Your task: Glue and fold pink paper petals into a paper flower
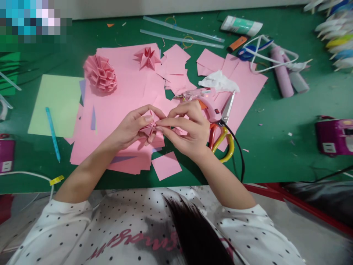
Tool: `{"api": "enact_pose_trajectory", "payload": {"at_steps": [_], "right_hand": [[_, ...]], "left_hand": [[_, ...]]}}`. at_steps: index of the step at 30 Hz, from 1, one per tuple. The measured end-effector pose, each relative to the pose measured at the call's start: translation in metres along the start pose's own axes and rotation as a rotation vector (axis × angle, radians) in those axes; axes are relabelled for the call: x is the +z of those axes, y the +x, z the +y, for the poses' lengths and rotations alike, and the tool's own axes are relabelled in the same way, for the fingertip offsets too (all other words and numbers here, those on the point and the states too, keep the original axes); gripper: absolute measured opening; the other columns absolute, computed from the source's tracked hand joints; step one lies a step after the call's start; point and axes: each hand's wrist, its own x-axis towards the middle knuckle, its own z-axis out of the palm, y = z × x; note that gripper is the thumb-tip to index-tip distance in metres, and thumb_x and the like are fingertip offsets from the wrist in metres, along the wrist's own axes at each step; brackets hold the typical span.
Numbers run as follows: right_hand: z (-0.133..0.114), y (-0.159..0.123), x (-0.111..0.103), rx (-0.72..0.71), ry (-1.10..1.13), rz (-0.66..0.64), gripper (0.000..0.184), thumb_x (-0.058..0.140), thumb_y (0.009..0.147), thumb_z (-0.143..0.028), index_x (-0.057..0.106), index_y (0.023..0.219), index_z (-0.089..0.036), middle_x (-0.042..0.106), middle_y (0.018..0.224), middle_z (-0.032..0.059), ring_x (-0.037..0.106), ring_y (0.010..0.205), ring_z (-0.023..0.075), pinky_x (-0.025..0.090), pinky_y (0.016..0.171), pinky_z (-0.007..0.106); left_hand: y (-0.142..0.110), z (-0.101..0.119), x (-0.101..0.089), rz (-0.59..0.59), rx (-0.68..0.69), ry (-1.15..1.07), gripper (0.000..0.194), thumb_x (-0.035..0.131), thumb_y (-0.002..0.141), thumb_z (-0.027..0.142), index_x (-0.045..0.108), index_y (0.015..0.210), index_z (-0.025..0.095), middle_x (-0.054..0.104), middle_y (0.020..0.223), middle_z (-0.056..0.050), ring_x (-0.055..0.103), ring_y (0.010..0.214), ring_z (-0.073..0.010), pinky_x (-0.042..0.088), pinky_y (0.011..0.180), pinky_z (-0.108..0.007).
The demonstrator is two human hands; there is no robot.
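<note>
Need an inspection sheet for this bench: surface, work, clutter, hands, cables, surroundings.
Surface: green tabletop, small scraps scattered about; spills, nothing seen.
Work: pink folded piece in the hands; pleated ball and star-shaped piece on pink sheets.
Clutter: glue gun close to scissors; crumpled white tissue; pen partly on pale green sheet.
Hands: left and right both grip the folded piece; gloves, nothing seen.
Cables: black cable reaches near edge; white cable at left.
Surroundings: purple box at right.
</note>
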Motion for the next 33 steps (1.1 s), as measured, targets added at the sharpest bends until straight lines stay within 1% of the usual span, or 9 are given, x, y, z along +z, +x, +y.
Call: {"api": "enact_pose_trajectory", "payload": {"at_steps": [3,5,10,17,24,26,30,33], "right_hand": [[-0.0001,-0.0002,-0.0008,0.014,-0.005,-0.014,0.007,0.075,0.097,-0.035,0.080,0.099,-0.032,0.062,0.087,0.0003,0.057,0.083,0.0168,0.049,0.078,0.039],[-0.0005,-0.0002,-0.0005,0.019,0.007,-0.008,0.007,0.075,0.097,-0.034,0.080,0.100,-0.032,0.063,0.087,0.0001,0.057,0.083,0.0167,0.049,0.078,0.039],[-0.0005,-0.0010,0.0003,0.023,-0.014,-0.001,0.005,0.076,0.096,-0.035,0.080,0.099,-0.032,0.065,0.087,-0.0008,0.060,0.083,0.0167,0.050,0.079,0.039],[0.0021,-0.0045,-0.0004,0.063,-0.061,-0.069,0.011,0.073,0.097,-0.041,0.082,0.099,-0.035,0.064,0.087,0.0008,0.058,0.085,0.0188,0.051,0.083,0.043],[0.0010,-0.0032,-0.0006,0.079,-0.129,-0.106,0.018,0.068,0.099,-0.044,0.082,0.094,-0.034,0.063,0.084,0.0016,0.058,0.083,0.0189,0.051,0.081,0.043],[0.0009,-0.0030,-0.0004,0.067,-0.129,-0.095,0.017,0.069,0.099,-0.044,0.082,0.094,-0.034,0.064,0.084,0.0013,0.059,0.082,0.0185,0.051,0.079,0.042],[0.0016,-0.0035,0.0003,0.019,-0.081,-0.031,0.011,0.073,0.097,-0.040,0.081,0.096,-0.033,0.065,0.084,0.0005,0.059,0.082,0.0178,0.052,0.078,0.041],[0.0020,-0.0040,0.0009,0.037,-0.084,-0.039,0.011,0.073,0.097,-0.040,0.082,0.096,-0.034,0.063,0.085,0.0006,0.059,0.083,0.0183,0.051,0.080,0.042]], "left_hand": [[-0.0001,-0.0002,-0.0011,-0.016,0.004,0.005,0.041,0.078,0.091,0.053,0.067,0.111,0.019,0.072,0.071,0.003,0.066,0.044,-0.0113,0.050,0.036,-0.017],[0.0001,-0.0005,-0.0016,-0.019,0.009,0.003,0.040,0.078,0.092,0.053,0.067,0.111,0.019,0.072,0.072,0.003,0.066,0.045,-0.0115,0.050,0.036,-0.017],[0.0004,-0.0009,-0.0016,-0.003,-0.006,0.026,0.045,0.079,0.090,0.056,0.066,0.112,0.019,0.071,0.068,0.003,0.066,0.045,-0.0109,0.049,0.038,-0.016],[-0.0003,0.0005,0.0016,0.018,-0.007,0.058,0.044,0.078,0.090,0.056,0.066,0.111,0.020,0.069,0.064,0.003,0.061,0.040,-0.0107,0.045,0.036,-0.017],[-0.0007,-0.0018,0.0001,0.029,-0.018,0.074,0.042,0.076,0.092,0.056,0.066,0.112,0.020,0.070,0.064,0.003,0.062,0.041,-0.0107,0.046,0.038,-0.017],[-0.0008,-0.0020,0.0001,0.031,-0.022,0.072,0.040,0.076,0.092,0.055,0.066,0.112,0.021,0.069,0.064,0.004,0.062,0.041,-0.0106,0.047,0.038,-0.017],[-0.0008,-0.0020,0.0007,0.033,-0.014,0.063,0.038,0.076,0.093,0.053,0.067,0.111,0.021,0.069,0.064,0.004,0.062,0.041,-0.0103,0.047,0.037,-0.017],[-0.0006,-0.0022,0.0009,0.023,-0.003,0.056,0.036,0.074,0.095,0.052,0.068,0.111,0.021,0.069,0.066,0.004,0.061,0.041,-0.0101,0.047,0.036,-0.017]]}}
